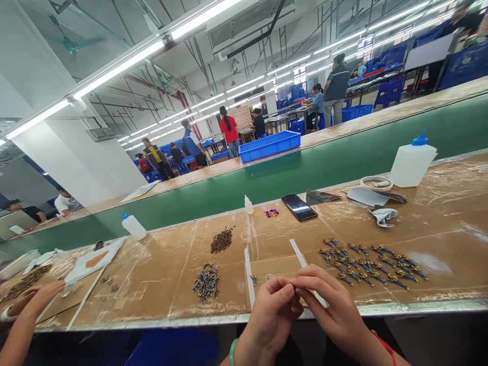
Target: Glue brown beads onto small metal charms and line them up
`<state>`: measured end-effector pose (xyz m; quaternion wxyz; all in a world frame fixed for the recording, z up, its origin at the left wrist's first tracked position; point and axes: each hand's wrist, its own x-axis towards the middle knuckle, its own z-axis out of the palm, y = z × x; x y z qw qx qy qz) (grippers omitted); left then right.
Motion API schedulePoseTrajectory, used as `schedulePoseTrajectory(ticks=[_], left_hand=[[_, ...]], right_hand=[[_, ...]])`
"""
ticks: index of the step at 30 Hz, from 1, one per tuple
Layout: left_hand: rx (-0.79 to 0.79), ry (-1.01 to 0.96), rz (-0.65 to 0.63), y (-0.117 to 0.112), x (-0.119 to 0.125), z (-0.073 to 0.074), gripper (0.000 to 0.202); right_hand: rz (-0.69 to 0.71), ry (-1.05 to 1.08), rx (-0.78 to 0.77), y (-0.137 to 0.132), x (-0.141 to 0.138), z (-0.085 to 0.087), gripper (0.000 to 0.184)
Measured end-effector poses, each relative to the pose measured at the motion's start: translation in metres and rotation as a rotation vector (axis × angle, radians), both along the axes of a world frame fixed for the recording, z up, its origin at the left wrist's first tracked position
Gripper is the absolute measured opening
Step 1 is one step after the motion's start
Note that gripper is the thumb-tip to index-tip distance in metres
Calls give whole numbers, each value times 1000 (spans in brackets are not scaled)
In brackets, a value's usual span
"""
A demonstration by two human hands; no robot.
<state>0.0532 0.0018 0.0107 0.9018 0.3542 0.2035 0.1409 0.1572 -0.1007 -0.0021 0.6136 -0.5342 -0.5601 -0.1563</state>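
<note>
My left hand (269, 317) and my right hand (335, 307) meet over the table's front edge, fingertips pinched together. Whatever sits between them is too small or hidden to make out. Just beyond lies a cardboard piece (272, 265) flanked by white strips, with a single small blue-and-gold piece (253, 279) near its left strip. To the left is a heap of similar blue-and-gold pieces (206, 282). Behind that heap lies a pile of small brown bits (221, 240). Right of my hands, many blue-and-gold pieces (368, 265) are spread out in loose rows.
Beyond the work lie a small dropper bottle (249, 205), purple-orange bits (272, 213), a phone (299, 207), a tape roll (376, 183) and a large white bottle (414, 161). A green belt (213, 188) runs behind. At left, a co-worker's hands (41, 297) work beside another bottle (134, 226).
</note>
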Motion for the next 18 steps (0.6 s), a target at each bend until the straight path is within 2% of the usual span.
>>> schedulePoseTrajectory(ticks=[4, 10, 18], left_hand=[[11, 6, 6, -1, -1, 3, 48], [40, -2, -58, 0, -3, 0, 51], [112, 24, -25, 3, -3, 0, 52]], right_hand=[[-11, 3, 38, 1, -4, 3, 16], [-47, 32, 57, 3, -12, 5, 17], [-63, 73, 44, 7, -19, 1, 16]])
